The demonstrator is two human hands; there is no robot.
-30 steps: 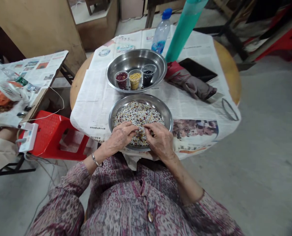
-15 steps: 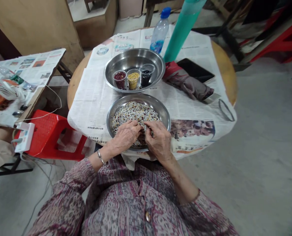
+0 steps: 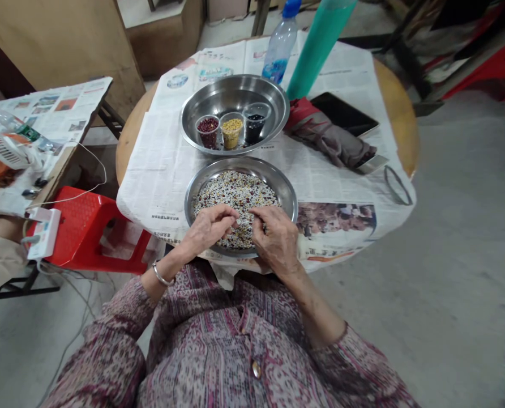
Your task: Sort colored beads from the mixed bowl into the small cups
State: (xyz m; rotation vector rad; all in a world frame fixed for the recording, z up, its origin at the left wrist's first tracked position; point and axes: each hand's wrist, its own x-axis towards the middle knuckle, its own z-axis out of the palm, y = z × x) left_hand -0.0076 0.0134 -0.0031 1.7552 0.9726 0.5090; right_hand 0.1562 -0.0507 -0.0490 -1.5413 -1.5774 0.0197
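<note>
A shallow steel basin [image 3: 290,195] holds a mix of white grains [image 3: 235,187] with red, yellow and black beans scattered through it. Over the basin's near left part, my left hand [image 3: 209,228] has its thumb and fingers drawn together in a pinch; what they hold, if anything, is too small to make out. My right hand [image 3: 277,238] is curled above the near right part, thumb against the bent fingers, its contents hidden. Behind, a larger steel basin [image 3: 201,96] holds three clear cups: red beans [image 3: 208,127], yellow beans [image 3: 232,129] and black beans [image 3: 256,126].
Newspaper [image 3: 150,164] covers the round table. A plastic bottle [image 3: 280,48], a green bottle [image 3: 320,48], a folded umbrella [image 3: 329,136] and a dark tablet-like device [image 3: 343,116] stand or lie at back right. A red stool [image 3: 82,226] is left.
My left hand has drawn back left, away from my right hand, so a gap shows between them. My right hand stays over the grains, nearly in place. The view has shifted slightly.
</note>
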